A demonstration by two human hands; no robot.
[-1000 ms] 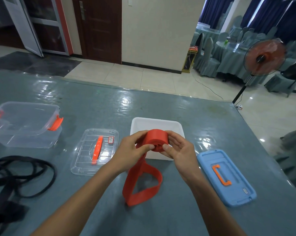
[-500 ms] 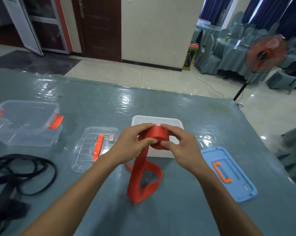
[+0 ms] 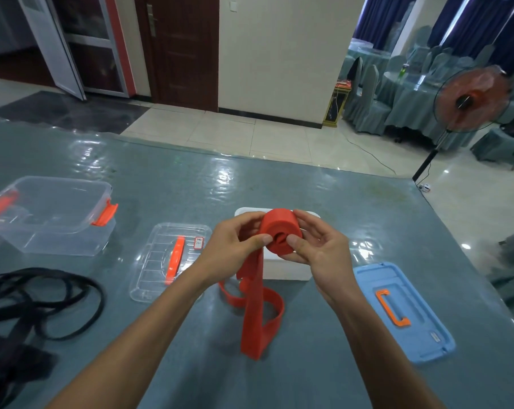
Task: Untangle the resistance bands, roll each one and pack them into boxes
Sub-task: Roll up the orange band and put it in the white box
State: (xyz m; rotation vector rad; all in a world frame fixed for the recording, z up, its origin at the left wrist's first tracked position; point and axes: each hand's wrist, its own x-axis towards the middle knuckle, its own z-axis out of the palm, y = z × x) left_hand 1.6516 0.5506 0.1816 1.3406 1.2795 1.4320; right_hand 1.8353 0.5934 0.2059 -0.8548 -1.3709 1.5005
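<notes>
Your left hand [image 3: 235, 249] and right hand [image 3: 320, 252]: both grips clamped on the red band roll [image 3: 279, 228], held over the white box [image 3: 288, 273], tail touching the worktop [image 3: 303, 364]. Box interior hidden. Clear box [image 3: 52, 231] far left, unlidded.

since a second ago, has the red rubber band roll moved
Yes, upward: the red rubber band roll now reaches the far rim of the white plastic box; earlier it sat below it.
</notes>
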